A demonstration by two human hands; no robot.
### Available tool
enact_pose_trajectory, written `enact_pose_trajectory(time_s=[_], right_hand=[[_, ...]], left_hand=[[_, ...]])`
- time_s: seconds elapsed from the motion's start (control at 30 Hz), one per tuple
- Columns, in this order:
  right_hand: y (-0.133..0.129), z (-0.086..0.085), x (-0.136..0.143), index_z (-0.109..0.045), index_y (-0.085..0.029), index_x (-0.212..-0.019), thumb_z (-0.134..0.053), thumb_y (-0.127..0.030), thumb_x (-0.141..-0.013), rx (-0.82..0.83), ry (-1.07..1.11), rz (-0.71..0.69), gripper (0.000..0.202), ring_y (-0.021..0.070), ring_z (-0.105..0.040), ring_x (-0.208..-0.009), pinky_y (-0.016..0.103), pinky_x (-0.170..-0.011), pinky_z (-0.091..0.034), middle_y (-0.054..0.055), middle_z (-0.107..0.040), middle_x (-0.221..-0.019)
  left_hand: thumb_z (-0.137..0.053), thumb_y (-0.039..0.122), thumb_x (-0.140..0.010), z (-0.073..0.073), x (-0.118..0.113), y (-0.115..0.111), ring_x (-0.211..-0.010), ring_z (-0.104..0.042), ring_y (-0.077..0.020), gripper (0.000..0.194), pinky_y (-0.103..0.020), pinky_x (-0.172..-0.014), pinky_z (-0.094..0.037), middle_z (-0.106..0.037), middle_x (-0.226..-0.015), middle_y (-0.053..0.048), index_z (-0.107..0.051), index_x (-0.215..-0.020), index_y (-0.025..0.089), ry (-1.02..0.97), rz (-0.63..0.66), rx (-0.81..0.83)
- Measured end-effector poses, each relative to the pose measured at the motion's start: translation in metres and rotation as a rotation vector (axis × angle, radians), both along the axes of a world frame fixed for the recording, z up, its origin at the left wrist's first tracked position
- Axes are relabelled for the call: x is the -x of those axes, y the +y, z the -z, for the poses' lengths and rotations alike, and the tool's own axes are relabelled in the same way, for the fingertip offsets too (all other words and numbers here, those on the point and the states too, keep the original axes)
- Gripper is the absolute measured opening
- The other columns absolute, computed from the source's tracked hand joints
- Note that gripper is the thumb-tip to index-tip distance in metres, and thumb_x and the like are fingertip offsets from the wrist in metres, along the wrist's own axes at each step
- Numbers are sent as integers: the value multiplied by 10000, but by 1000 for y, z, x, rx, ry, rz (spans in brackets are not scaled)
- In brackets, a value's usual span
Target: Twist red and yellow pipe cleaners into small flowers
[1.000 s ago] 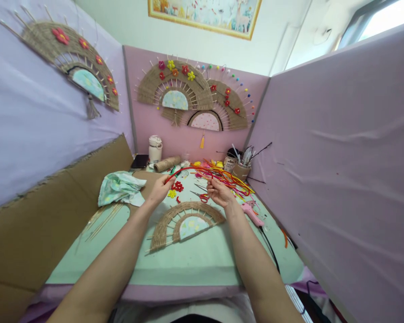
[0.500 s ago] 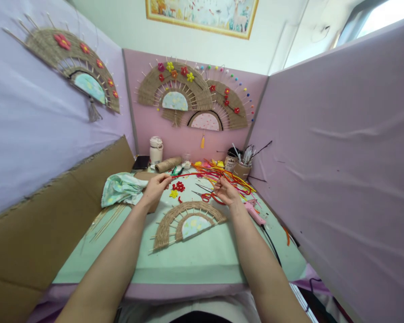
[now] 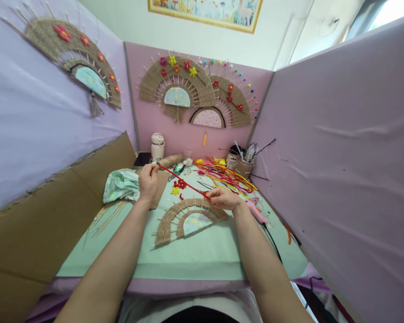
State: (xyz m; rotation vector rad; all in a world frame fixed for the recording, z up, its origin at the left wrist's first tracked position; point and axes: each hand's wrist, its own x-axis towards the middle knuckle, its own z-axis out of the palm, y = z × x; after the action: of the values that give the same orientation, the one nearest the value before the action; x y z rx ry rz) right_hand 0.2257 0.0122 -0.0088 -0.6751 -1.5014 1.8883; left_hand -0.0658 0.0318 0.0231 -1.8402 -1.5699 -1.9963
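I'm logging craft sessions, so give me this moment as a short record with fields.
Left hand: fingers pinch the red strip
Right hand: also holds the red strip
Strip position: raised, slanting down from left hand to right
On table, in front: woven fan
Right of fan: pink glue gun
Left side: patterned cloth, thin sticks
Back: white cup, twine roll
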Motion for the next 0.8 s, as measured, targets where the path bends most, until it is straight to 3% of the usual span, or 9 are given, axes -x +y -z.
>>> enact_pose_trajectory(time_s=[0.07, 0.13, 0.3, 0.47, 0.57, 0.67, 0.73, 0.8], right_hand=[[-5, -1, 6, -674, -125, -735, -795, -225, -578, -49, 15, -83, 222, 72, -497, -571, 207, -525, -342, 10, -608, -684], [-10, -5, 12, -660, -142, -677, -788, -241, -592, -92, 143, -76, 183, 74, -461, -561, 208, -506, -322, -9, -557, -619], [-12, -15, 18, -609, -199, -612, -789, -286, -605, -133, 587, 191, 200, 80, -367, -566, 182, -453, -282, -45, -361, -546], [-4, -21, 11, -620, -245, -695, -751, -272, -669, -70, 873, 428, 136, 88, -380, -605, 173, -463, -372, -38, -370, -602], [-1, -23, 4, -623, -246, -728, -710, -222, -719, -48, 984, 494, 91, 82, -395, -610, 174, -496, -419, -35, -409, -630], [-2, -25, 2, -622, -250, -742, -675, -195, -752, -51, 1037, 509, 77, 78, -397, -604, 175, -511, -438, -36, -417, -637], [-5, -25, 4, -623, -254, -735, -681, -197, -743, -38, 1023, 456, 81, 81, -382, -593, 174, -493, -428, -35, -400, -634], [-9, -25, 9, -624, -251, -714, -712, -212, -703, -8, 980, 369, 97, 87, -356, -583, 170, -466, -407, -34, -371, -625]], left_hand=[[-426, 315, -862, -1, -1, -3, -764, -521, -148, 216, -240, -712, -379, -587, -784, -22, -571, -792, 170, 6, -7, 0], [-417, 313, -863, -1, -2, -4, -719, -511, -142, 224, -237, -682, -366, -583, -743, -12, -567, -774, 172, 13, -20, 44], [-417, 318, -839, 2, -5, -3, -645, -485, -136, 239, -236, -625, -338, -562, -651, 7, -584, -751, 171, 110, 103, 251], [-436, 372, -818, 2, -13, -2, -682, -488, -146, 282, -246, -649, -355, -576, -676, -3, -590, -706, 163, 200, 327, 391], [-481, 427, -794, -6, -13, -13, -604, -461, -128, 315, -235, -578, -355, -554, -634, 0, -597, -690, 154, 228, 612, 585], [-558, 479, -760, -16, -6, -28, -493, -439, -111, 348, -228, -501, -348, -525, -530, 1, -641, -722, 143, 288, 1084, 902], [-616, 481, -727, -20, 1, -34, -578, -542, -156, 355, -265, -598, -430, -613, -599, -57, -680, -756, 133, 328, 1375, 979], [-634, 545, -689, -19, 6, -34, -754, -612, -227, 476, -338, -759, -460, -684, -800, -139, -700, -875, 112, 283, 1556, 972]])
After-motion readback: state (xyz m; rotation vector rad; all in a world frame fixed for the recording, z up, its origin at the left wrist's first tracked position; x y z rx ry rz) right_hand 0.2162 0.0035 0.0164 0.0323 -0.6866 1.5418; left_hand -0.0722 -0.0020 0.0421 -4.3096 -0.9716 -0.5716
